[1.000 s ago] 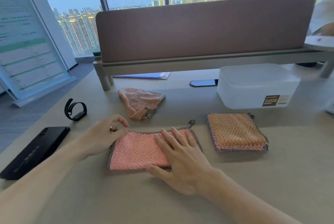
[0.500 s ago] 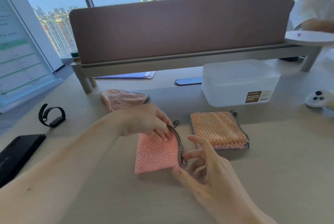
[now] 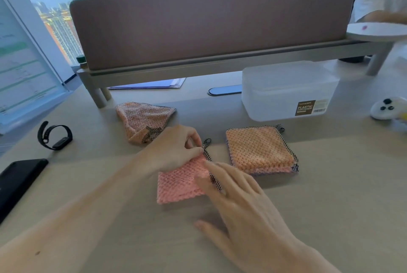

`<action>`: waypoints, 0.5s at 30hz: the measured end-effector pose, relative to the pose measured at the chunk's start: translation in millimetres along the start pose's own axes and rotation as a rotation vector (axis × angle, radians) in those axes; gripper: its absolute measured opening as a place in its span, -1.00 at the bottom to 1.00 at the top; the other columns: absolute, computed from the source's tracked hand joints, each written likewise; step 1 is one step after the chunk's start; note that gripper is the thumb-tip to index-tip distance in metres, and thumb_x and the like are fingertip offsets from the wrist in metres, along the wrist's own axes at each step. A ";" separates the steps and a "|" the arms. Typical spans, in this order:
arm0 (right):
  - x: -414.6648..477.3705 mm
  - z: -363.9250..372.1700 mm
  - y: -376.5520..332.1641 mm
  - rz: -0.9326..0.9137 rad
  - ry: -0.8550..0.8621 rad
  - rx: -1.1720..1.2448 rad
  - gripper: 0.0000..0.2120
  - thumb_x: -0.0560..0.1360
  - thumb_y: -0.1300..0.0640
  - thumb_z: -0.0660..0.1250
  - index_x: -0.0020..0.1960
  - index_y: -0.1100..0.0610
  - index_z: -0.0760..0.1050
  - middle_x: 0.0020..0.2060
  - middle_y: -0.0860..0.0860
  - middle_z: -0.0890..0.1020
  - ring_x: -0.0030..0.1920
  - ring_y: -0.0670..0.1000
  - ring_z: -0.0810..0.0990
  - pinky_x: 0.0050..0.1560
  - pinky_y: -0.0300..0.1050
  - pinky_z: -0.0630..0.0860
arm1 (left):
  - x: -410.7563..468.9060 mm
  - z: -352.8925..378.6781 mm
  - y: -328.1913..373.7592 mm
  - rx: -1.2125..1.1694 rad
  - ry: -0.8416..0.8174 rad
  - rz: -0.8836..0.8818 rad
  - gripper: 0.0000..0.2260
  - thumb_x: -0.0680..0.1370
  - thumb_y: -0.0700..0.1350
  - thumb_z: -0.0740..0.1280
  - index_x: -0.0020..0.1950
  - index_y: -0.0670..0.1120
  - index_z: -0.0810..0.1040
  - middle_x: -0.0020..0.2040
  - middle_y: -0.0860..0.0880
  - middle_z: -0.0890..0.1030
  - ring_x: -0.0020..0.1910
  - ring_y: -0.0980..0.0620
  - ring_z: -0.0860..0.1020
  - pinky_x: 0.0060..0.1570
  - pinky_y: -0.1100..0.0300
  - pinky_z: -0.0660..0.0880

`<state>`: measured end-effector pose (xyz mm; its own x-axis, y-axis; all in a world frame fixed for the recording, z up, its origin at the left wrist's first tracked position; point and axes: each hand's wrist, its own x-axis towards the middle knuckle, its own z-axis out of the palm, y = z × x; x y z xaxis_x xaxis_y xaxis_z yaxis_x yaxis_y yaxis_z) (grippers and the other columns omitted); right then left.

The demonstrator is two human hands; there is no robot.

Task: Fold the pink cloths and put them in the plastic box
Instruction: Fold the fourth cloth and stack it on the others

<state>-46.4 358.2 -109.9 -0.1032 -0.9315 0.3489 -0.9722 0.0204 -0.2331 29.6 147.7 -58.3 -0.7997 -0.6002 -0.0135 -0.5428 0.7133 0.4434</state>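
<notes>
At a pale desk [image 3: 330, 195], our left hand [image 3: 176, 150] pinches the far right corner of a folded pink cloth [image 3: 178, 186], fingers curled at its checkered trim. Our right hand [image 3: 240, 204] lies relaxed, fingers straight, on the cloth's right edge. Just right of both hands sits a stack of folded cloths [image 3: 259, 151], and beyond the stack stands the plastic box [image 3: 286, 90]. Just past the left hand lies a crumpled cloth [image 3: 143, 118]. Well to its left are a black wristband [image 3: 55, 135] and a phone [image 3: 19, 180].

L hand [image 3: 176, 149], R hand [image 3: 240, 202] & forearms bare.
</notes>
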 end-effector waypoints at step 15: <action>-15.8 7.8 -1.6 0.016 -0.086 -0.075 -0.23 0.48 -0.44 0.16 0.43 0.10 0.52 0.43 -0.06 0.53 0.44 -0.07 0.48 0.35 0.00 0.51 | -52.8 22.0 -38.8 0.244 0.018 -0.035 -0.17 0.44 0.45 -0.12 0.61 0.04 0.22 0.59 0.11 0.26 0.57 0.08 0.21 0.55 0.09 0.13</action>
<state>-41.5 370.0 -122.0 -0.1037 -0.9584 0.2659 -0.9839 0.0597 -0.1684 87.3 159.7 -94.5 -0.7758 -0.6310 -0.0085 -0.6179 0.7569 0.2129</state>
